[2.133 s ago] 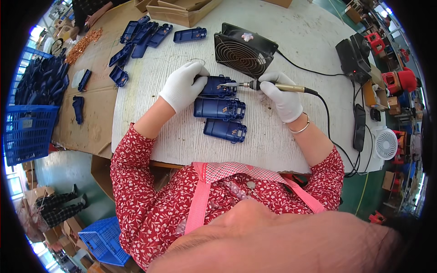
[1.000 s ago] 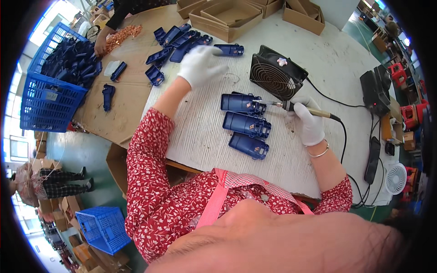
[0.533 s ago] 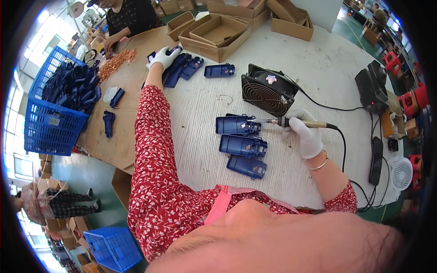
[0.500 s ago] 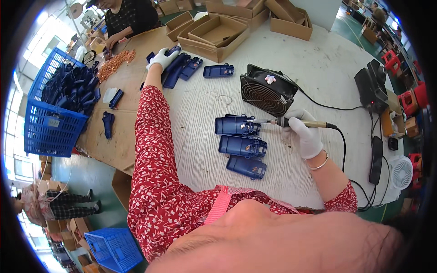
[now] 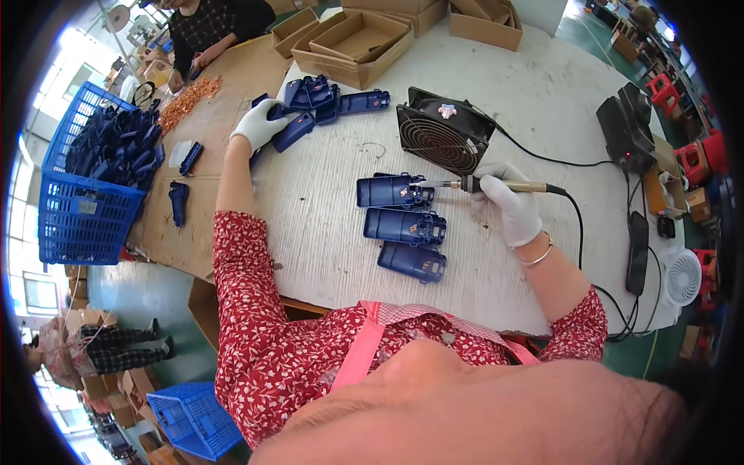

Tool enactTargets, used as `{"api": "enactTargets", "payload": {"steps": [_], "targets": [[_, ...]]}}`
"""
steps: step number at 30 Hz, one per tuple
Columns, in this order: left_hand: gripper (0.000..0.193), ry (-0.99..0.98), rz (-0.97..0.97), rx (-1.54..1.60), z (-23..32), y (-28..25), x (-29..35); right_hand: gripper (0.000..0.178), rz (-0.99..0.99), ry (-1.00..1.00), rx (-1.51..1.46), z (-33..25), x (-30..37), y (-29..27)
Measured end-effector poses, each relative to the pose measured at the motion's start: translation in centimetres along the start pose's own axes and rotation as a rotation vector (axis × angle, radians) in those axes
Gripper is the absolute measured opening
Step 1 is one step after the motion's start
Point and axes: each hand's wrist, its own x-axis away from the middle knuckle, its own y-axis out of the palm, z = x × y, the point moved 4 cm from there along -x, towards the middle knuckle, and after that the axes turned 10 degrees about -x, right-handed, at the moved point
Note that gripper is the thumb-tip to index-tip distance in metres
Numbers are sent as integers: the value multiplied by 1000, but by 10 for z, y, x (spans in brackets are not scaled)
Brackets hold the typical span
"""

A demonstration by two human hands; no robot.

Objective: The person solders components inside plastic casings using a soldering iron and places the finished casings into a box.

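Head view: I see the worktop (image 5: 325,225) with a blue crate (image 5: 85,209) heaped with dark blue shells. My left hand (image 5: 260,124) closes its grip on a blue housing (image 5: 293,132) from the pile; I judge fetching is the step, carrying it over next. Right hand (image 5: 508,205) grips the soldering iron (image 5: 496,185) beside three housings (image 5: 403,225)

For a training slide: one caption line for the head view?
Left hand grips a blue housing while right hand holds a soldering iron.
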Motion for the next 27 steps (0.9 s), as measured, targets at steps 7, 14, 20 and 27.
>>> {"api": "enactTargets", "payload": {"steps": [7, 14, 20, 27], "targets": [[43, 230, 153, -190, 92, -13, 20, 11, 6, -2, 36, -1, 4, 3], [21, 536, 320, -257, 135, 38, 25, 12, 55, 26, -19, 1, 4, 2], [15, 585, 263, -164, 141, 30, 65, 12, 61, -2, -5, 3, -1, -3], [17, 648, 132, 130, 153, 25, 100, 15, 74, -16, -114, 2, -1, -2]]}}
